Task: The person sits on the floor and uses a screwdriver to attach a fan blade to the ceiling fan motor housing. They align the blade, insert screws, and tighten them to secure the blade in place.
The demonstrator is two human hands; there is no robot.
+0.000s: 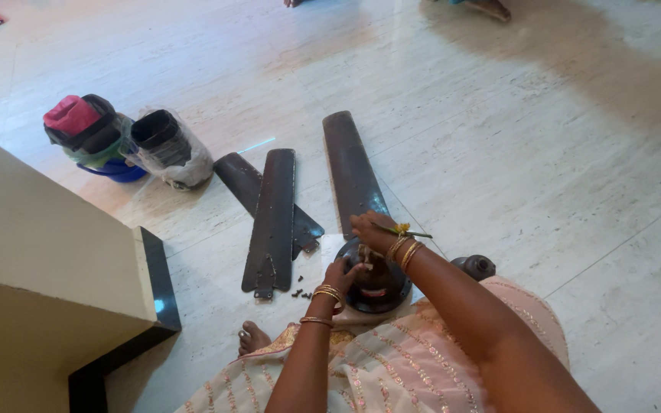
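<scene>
- At the bottom of the frame lies a pink garment with golden lines, and a bare foot rests on the floor at the lower left of it.
- The left hand is a little below the centre of the frame; its fingers are curled on the rim of the dark round fan motor, holding it.
- The right hand is just above the motor; its fingers are closed on a thin screwdriver, which points to the right.
- The motor stands on the floor just in front of the garment, at the lower centre.
- Some small dark screws lie on the floor, left of the motor.
- Three dark fan blades lie further, from the centre up; two overlap and one touches the motor.
- In the upper left stand a blue bucket with cloth and a bag of clear plastic, close together.
- A cream wall edge fills the left side.
</scene>
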